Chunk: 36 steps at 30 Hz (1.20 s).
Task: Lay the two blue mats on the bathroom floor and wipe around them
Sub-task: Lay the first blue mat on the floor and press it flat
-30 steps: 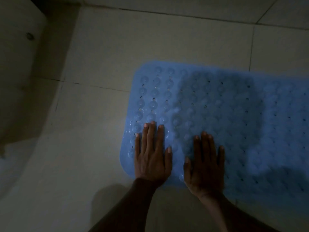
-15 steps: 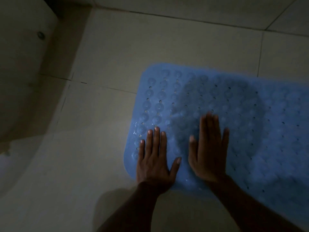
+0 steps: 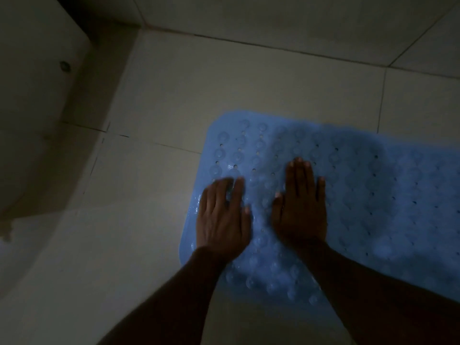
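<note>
A blue mat (image 3: 373, 185) with rows of suction cups and small holes lies flat on the pale tiled bathroom floor (image 3: 249, 90), running off the right edge of the view. My left hand (image 3: 222, 216) lies palm down on the mat's near left corner, fingers straight but blurred. My right hand (image 3: 302, 205) presses flat on the mat just to the right of it, fingers together and pointing away from me. Only one mat is in view. The light is dim.
A pale, curved fixture (image 3: 37, 108) with a small round cap (image 3: 65, 66) stands at the left, close to the mat's left end. Bare floor tiles spread beyond the mat and in front of it.
Both hands have slid farther onto the mat, away from me, the right hand leading. The view has shifted, so the mat sits lower and more to the right.
</note>
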Available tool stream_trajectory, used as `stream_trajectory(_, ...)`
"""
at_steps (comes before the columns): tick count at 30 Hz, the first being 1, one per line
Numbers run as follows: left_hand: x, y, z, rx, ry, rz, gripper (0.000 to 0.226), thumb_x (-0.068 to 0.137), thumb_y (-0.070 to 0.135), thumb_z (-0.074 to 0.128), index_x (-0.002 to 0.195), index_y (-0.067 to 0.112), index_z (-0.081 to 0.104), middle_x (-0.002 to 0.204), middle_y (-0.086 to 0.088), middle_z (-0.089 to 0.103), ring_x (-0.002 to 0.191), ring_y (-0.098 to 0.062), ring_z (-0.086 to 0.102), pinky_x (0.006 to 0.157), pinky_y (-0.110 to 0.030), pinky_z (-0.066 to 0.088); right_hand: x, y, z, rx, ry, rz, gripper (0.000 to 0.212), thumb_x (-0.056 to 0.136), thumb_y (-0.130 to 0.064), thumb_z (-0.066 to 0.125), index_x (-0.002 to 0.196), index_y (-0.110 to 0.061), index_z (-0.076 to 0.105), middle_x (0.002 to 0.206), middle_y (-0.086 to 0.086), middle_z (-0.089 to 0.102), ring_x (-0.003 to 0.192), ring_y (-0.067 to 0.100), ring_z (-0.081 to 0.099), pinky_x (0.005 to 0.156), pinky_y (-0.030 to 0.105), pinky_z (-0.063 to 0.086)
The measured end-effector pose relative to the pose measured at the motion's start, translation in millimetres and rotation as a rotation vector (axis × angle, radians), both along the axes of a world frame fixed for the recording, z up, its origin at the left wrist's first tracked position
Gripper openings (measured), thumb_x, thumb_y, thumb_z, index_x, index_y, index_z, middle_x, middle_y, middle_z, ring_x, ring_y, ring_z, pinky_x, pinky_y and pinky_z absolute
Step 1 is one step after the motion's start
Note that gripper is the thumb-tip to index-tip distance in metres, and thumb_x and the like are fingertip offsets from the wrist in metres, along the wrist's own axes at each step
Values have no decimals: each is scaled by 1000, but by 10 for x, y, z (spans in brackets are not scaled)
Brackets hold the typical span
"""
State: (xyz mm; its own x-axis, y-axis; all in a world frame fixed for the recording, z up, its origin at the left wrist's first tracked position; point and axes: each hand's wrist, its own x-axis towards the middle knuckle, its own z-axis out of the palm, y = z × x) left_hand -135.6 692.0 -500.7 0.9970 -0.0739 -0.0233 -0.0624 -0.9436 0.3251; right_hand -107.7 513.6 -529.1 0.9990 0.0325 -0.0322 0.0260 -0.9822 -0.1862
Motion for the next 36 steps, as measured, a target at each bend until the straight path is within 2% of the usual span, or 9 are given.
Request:
stream_trajectory(2, 266, -48, -63, 55, 44, -43, 66, 103, 43, 28, 160, 10, 29, 165, -19, 28, 155, -34, 23, 125, -51, 20, 2, 5, -4, -2, -36, -6, 69, 99, -33, 31, 160, -5, 17, 169, 15, 14, 157, 28, 8, 126, 55, 11)
stream_trajectory(4, 353, -46, -158, 90, 106, -67, 72, 103, 50, 25, 165, 15, 11, 172, -13, 4, 160, -26, 0, 129, -48, 7, -10, 5, -16, 6, -57, -6, 68, 99, -32, 34, 160, -5, 20, 168, 15, 17, 157, 28, 11, 125, 56, 13)
stream_trajectory(6, 373, -34, -221, 104, 116, -58, 76, 102, 56, 25, 165, 19, 4, 173, -8, -4, 159, -22, -7, 129, -47, 3, 7, -8, -23, 0, -68, -4, 68, 99, -32, 35, 160, -5, 20, 168, 15, 18, 157, 28, 11, 125, 55, 13)
stream_trajectory(12, 376, -26, -210, 107, 132, -64, 79, 101, 57, 30, 165, 19, 3, 173, -7, -6, 159, -20, -8, 129, -47, 4, 111, -130, 98, 91, -107, -18, 68, 97, -37, 38, 157, -7, 31, 165, 12, 29, 155, 27, 21, 125, 53, 15)
stream_trajectory(17, 367, -13, -212, 82, 119, -49, 78, 99, 51, 38, 165, 16, 14, 173, -7, 5, 160, -21, 1, 128, -50, 10, 467, -774, 64, -21, -84, -5, 71, 101, -45, 30, 159, -6, 23, 167, 14, 20, 157, 29, 13, 124, 56, 16)
stream_trajectory(20, 361, -10, -225, 79, 105, -42, 78, 99, 50, 37, 165, 17, 14, 173, -6, 6, 160, -20, 1, 128, -50, 10, 471, -816, 2, -48, -30, 16, 73, 102, -50, 22, 161, -8, 17, 170, 11, 12, 158, 26, 5, 127, 52, 8)
stream_trajectory(29, 381, -86, -187, 102, 83, -17, 82, 98, 51, 33, 163, 5, 15, 172, -13, 9, 159, -27, 7, 127, -52, 15, 466, -843, 25, -14, -15, 8, 75, 100, -49, 29, 161, -8, 18, 170, 9, 12, 158, 24, 5, 127, 50, 7)
stream_trajectory(32, 527, -410, -142, 66, 62, -97, 79, 101, 50, 28, 163, 4, 10, 172, -14, 2, 160, -26, -2, 129, -47, 5, 466, -830, 23, -20, -18, 6, 74, 100, -49, 30, 160, -7, 19, 170, 10, 12, 158, 24, 6, 126, 52, 9)
stream_trajectory(36, 626, -636, -204, 97, 120, -128, 78, 102, 48, 29, 164, 9, 4, 172, -8, -6, 159, -18, -12, 129, -46, 7, 454, -827, 23, -9, -30, 3, 73, 101, -49, 27, 161, -10, 16, 170, 9, 10, 158, 22, 4, 127, 51, 8)
